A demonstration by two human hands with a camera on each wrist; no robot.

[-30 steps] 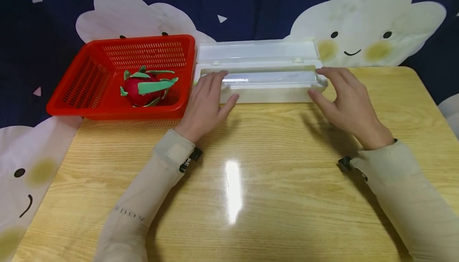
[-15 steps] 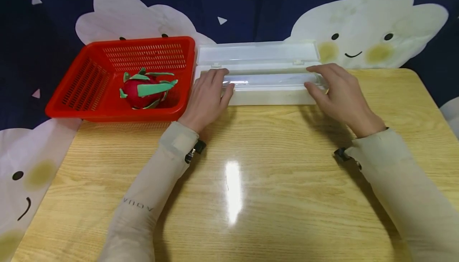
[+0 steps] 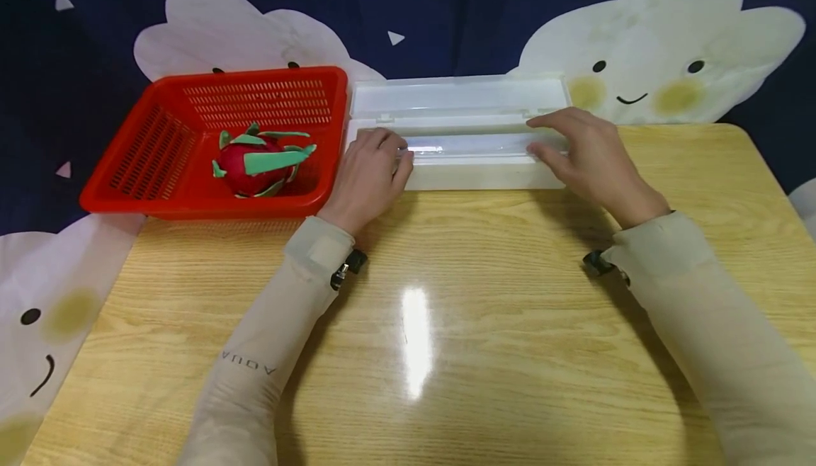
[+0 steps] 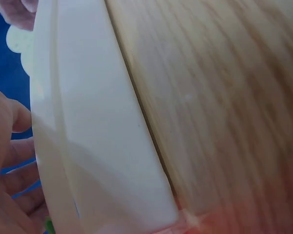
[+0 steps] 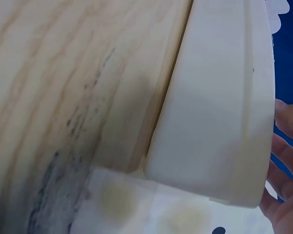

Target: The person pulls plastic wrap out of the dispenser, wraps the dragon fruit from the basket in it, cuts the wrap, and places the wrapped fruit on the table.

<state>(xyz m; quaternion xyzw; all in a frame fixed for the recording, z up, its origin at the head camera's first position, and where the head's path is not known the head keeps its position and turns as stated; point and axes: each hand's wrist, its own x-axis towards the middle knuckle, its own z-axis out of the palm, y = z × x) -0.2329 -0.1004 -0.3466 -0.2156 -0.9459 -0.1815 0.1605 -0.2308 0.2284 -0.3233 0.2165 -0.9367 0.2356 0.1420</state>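
A long white plastic dispenser box (image 3: 484, 178) stands at the back of the table, its lid (image 3: 459, 95) raised. Inside lies a shiny roll of cling film (image 3: 472, 144). My left hand (image 3: 366, 183) reaches over the box's left end, fingers and thumb bent at the roll; whether they grip it is hidden. Over the right part, my right hand (image 3: 596, 161) keeps thumb and forefinger apart on either side of the roll. Both wrist views show the box's front wall (image 4: 97, 117), with left-hand fingers (image 4: 19, 180) and right-hand fingers (image 5: 288, 151) partly hidden behind it.
Close against the box's left end, a red plastic basket (image 3: 236, 204) holds a plush dragon fruit (image 3: 255, 168) with green leaves. A dark cloth with clouds (image 3: 433, 13) hangs behind the wooden table (image 3: 497, 310).
My right hand has moved left and slightly away from me along the roll. My left thumb has come closer to its fingers, over the box's front edge. Basket and box stay put.
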